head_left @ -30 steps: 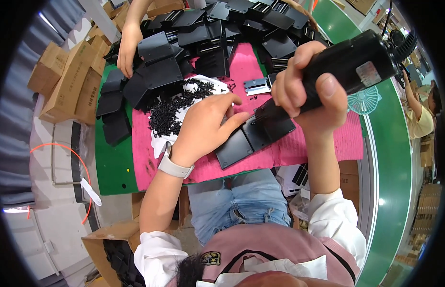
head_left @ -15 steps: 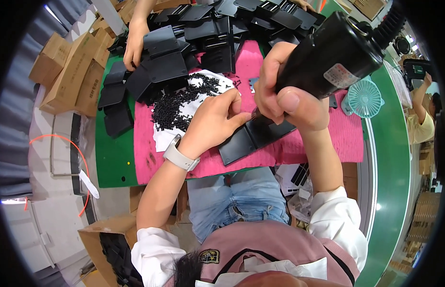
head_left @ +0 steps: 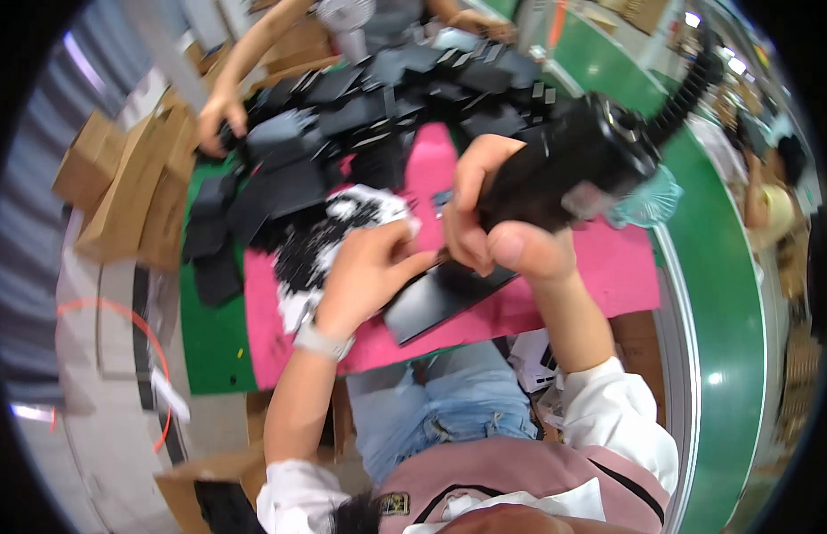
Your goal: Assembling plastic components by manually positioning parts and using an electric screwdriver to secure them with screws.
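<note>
My right hand [head_left: 520,227] is wrapped round a thick black electric screwdriver [head_left: 569,165], its coiled cable rising to the upper right. The tool slants down toward a black flat plate part [head_left: 440,307] lying on a pink foam mat [head_left: 605,267]. My left hand [head_left: 369,271], with a pale watch strap on the wrist, has thumb and fingers drawn together by the tool's lower end. Whatever is between those fingertips is too small and blurred to see. Just left of that hand, many small black screws [head_left: 298,258] lie on a white sheet [head_left: 387,203].
Stacked black plate parts [head_left: 284,191] fill the table's far side. Across it, another person's hand [head_left: 222,120] touches a dark piece at the far left. A teal basket-like thing [head_left: 649,198] stands at right. Cardboard boxes [head_left: 133,191] are on the left.
The whole view has shifted, so the table sits lower in the picture and more of the far side shows. My hands keep their places at the plate. The other person's hand has moved leftward.
</note>
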